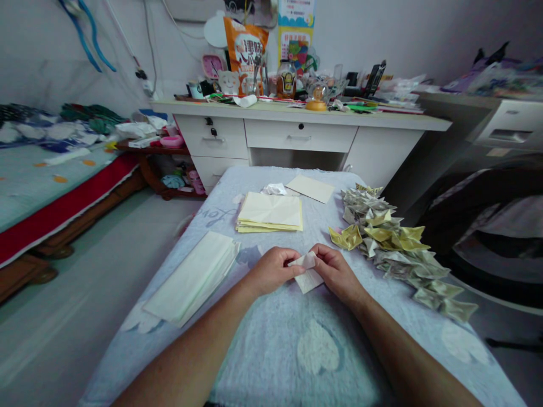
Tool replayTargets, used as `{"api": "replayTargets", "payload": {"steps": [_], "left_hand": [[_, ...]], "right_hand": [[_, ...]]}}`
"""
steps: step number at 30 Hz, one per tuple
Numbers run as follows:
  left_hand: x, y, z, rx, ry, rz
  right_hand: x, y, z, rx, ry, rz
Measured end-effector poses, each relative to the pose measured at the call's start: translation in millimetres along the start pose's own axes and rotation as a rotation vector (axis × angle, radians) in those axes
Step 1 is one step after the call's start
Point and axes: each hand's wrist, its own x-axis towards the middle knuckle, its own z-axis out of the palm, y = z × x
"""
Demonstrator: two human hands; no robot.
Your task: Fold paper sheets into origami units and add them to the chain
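Note:
Between my two hands, above the cloth-covered table, is a small folded sheet of pale paper. My left hand pinches its left edge between thumb and fingers. On the other side, my right hand grips the upper right part, fingers closed. Just beyond the hands lies a stack of cream and yellow paper sheets. A pile of long folded white papers rests left of my left forearm. Right of my right hand sits a yellow folded paper piece, beside a long heap of folded paper shapes.
A blue patterned cloth covers the table. Near its far end are a flat card and a crumpled white tissue. Beyond stands a cluttered white desk. A bed is at left, a washing machine at right.

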Motion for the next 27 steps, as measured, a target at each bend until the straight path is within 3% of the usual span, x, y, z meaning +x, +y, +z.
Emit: {"api": "replayTargets", "payload": {"steps": [9,27], "left_hand": [[0.8,1.8,1.3,-0.212,0.003,-0.028],[0.0,1.3,1.5,-0.151,-0.011,-0.031]], "right_hand": [[1.0,3.0,2.3,0.031,-0.053,-0.056],[-1.8,0.4,-1.2,-0.096,-0.011,-0.002]]}}
